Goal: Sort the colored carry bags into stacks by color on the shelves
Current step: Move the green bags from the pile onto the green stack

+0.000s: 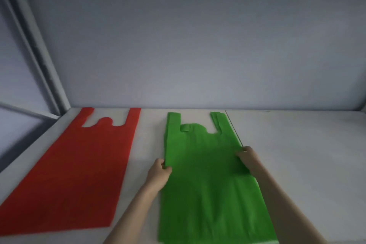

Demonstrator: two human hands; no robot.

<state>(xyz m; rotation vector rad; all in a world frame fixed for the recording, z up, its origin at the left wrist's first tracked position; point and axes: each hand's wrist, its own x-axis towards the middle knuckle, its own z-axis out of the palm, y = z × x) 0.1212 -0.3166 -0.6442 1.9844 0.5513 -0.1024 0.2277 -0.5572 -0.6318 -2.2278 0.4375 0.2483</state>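
Head view: my left hand point(159, 174) and right hand point(244, 155) pinch the green bag's point(206, 174) side edges; I should square it on the shelf point(297, 154), apart from the red bag point(79, 174)

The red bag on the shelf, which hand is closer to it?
Left. The left hand grips the green bag's left edge, the side facing the red bag, apart from it. The right hand holds the green bag's far right edge.
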